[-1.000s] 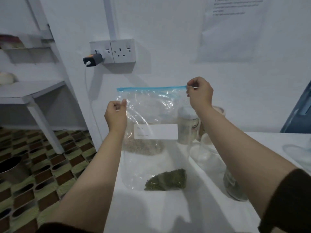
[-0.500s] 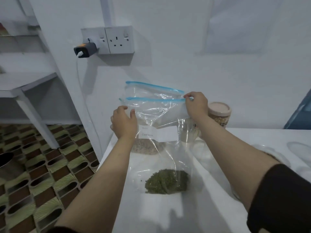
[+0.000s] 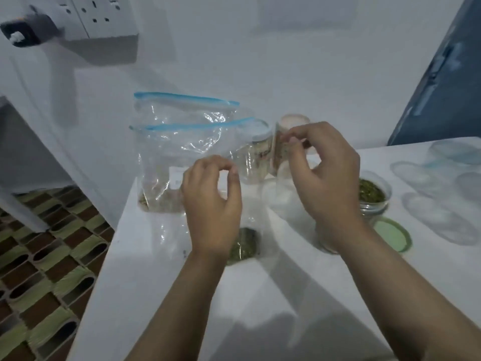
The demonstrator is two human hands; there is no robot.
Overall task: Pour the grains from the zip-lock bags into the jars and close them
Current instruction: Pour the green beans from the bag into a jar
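Zip-lock bag (image 3: 182, 142) I am working stands near the worktop's (image 3: 156, 295) left edge, close to the wall, its blue zip strip sagging toward the right; clear film, crumpled, white label low on its face. A heap of green grains (image 3: 243, 246) shows through the film on the worktop, just beside my left wrist. A second blue-strip bag (image 3: 182, 105) stands right behind. My left hand (image 3: 212, 204) is in front of the bag, fingers curled toward the thumb; I cannot tell if it pinches film. My right hand (image 3: 325, 173) pinches something blurred at the fingertips. Behind it, two capped jars (image 3: 256, 152). To the right, an open jar (image 3: 372, 196) holds green grains, green lid (image 3: 393, 234) flat beside it. Bare worktop lies toward me; patterned floor drops off left.
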